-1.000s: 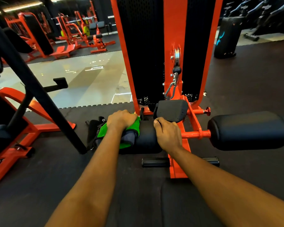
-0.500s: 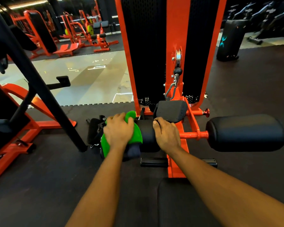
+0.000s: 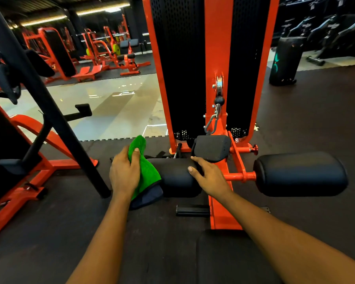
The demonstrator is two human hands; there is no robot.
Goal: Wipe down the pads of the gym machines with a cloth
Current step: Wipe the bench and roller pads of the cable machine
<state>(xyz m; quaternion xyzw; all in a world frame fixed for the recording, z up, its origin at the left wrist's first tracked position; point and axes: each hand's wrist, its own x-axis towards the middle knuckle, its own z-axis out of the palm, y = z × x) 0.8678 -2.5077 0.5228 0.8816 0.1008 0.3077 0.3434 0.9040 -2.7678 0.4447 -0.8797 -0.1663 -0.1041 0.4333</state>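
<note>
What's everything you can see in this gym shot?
left roller pad: one, black, centre
right roller pad: one, black, right
cloth: one, green, dark underside, over the left roller pad's outer end
small pad: one, black, just behind left roller pad
machine frame: one, orange, upright centre
snap hook: one, silver, on the frame
distant machines: several, orange, back left
left hand: one, grips the cloth
right hand: one, rests on left roller pad
</note>
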